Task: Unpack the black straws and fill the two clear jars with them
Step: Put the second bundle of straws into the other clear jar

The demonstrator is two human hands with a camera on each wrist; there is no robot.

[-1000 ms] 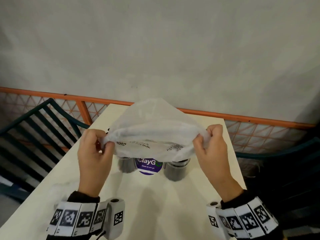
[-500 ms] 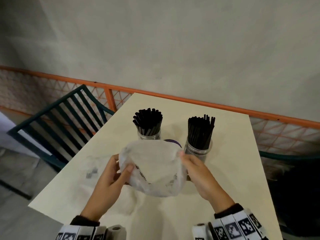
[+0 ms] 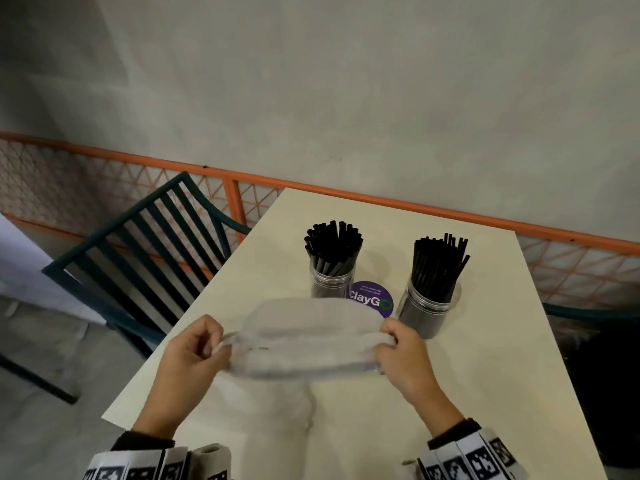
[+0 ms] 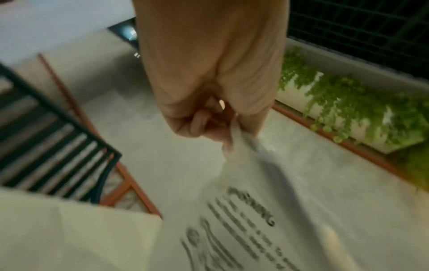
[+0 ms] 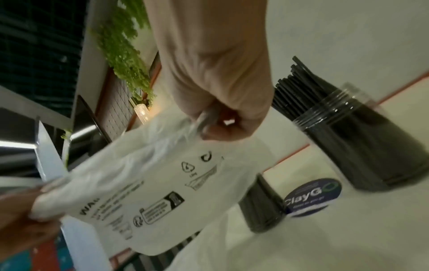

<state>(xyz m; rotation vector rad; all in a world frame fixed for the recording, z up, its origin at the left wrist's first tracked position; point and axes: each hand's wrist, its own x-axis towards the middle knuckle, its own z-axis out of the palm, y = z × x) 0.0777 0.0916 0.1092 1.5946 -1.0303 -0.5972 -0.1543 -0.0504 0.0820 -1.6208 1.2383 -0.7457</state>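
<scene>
Two clear jars stand at the far middle of the cream table (image 3: pixel 485 393), each packed with upright black straws: the left jar (image 3: pixel 331 282) and the right jar (image 3: pixel 426 311) (image 5: pixel 362 146). In front of them I hold a translucent white plastic bag (image 3: pixel 304 337) (image 5: pixel 148 183) (image 4: pixel 267 229) with black print, stretched flat above the table. My left hand (image 3: pixel 194 358) (image 4: pixel 220 126) pinches its left end. My right hand (image 3: pixel 401 348) (image 5: pixel 223 121) pinches its right end. No straws show inside the bag.
A round purple "ClayGO" sticker (image 3: pixel 370 298) lies on the table between the jars. A dark green slatted chair (image 3: pixel 138 258) stands at the table's left. An orange mesh railing (image 3: pixel 415 206) runs behind the table. Green hanging plants (image 4: pixel 348 102) grow along a wall ledge.
The bag came down from in front of the jars to just above the table, then both hands pulled its ends apart, so it went from bunched to stretched flat. The jars are now uncovered.
</scene>
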